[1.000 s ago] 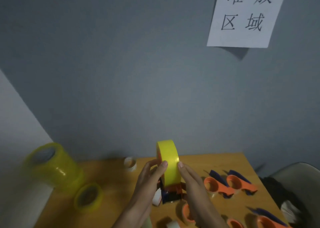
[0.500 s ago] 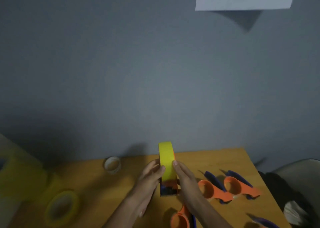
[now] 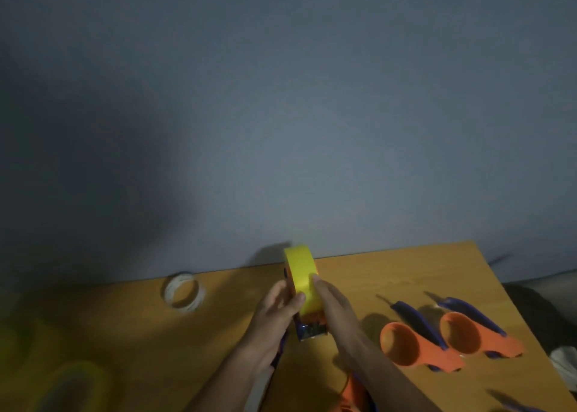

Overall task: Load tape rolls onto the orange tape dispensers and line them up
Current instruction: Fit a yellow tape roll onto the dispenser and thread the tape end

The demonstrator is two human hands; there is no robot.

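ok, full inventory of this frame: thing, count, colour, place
tape roll: 1, yellow, upright on a dispenser held between both hands, centre
empty dispensers: 2 fully seen, orange with blue handles, side by side on table right; bits of more at the bottom edge
white ring: 1, white, flat on table near the wall, left of the hands
blurred rolls: yellowish, bottom-left corner, count unclear
table: 1, orange-brown wood
wall: grey
left hand: grips roll's left side
right hand: grips roll's right side
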